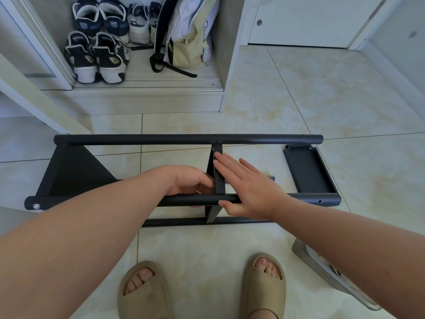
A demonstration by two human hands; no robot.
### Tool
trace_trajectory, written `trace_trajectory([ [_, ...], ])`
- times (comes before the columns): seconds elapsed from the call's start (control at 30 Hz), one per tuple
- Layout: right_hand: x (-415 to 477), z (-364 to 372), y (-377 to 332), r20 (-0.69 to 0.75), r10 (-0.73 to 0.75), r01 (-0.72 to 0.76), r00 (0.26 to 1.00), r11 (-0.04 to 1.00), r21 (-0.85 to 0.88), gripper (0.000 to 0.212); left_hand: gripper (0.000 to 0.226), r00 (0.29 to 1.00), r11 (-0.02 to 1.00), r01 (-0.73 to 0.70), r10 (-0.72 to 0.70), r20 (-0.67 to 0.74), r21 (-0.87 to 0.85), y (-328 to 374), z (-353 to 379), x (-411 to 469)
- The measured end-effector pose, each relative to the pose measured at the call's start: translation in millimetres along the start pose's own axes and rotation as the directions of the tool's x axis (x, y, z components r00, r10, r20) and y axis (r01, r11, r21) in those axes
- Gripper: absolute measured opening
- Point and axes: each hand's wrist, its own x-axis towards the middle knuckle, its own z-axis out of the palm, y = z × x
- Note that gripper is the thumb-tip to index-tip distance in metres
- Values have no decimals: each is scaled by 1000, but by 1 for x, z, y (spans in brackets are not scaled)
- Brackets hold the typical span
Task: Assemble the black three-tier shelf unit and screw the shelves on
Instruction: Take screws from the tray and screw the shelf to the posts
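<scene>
The black shelf unit (184, 139) lies on its side on the tiled floor, its round poles running left to right. One black shelf (73, 171) is fixed at the left end. A second shelf (218, 171) stands edge-on between the poles near the middle. My right hand (248, 185) lies flat with straight fingers against that middle shelf, the thumb touching the near pole (138, 200). My left hand (190, 180) has its fingers curled at the shelf's left side, behind the near pole; what they hold is hidden. A third loose shelf (308, 171) lies flat at the right.
An open wardrobe with several sneakers (99, 56) and a bag (188, 38) stands behind the unit. My feet in beige slippers (264, 286) are at the bottom. A clear plastic piece (322, 268) lies on the floor at the lower right.
</scene>
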Motion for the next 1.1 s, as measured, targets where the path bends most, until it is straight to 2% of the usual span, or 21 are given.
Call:
trace_trajectory([
  [0.1,0,0,0,0,3,-4,1000,1000,2,91,13,999,997,32,-30,-23,66,2,2,-1],
  [0.37,0,0,1,4,-3,3,1000,1000,1,91,11,998,996,-56,59,-30,71,1,3,0],
  [0.83,1,1,1,-4,-4,4,1000,1000,5,90,28,987,987,-151,153,-44,46,-3,2,5],
  [0.97,0,1,1,-4,-5,5,1000,1000,8,90,28,991,992,-127,128,-45,28,-2,2,5],
  [1.1,0,0,1,-5,-2,3,1000,1000,5,90,11,999,998,-31,33,-43,58,0,3,4],
])
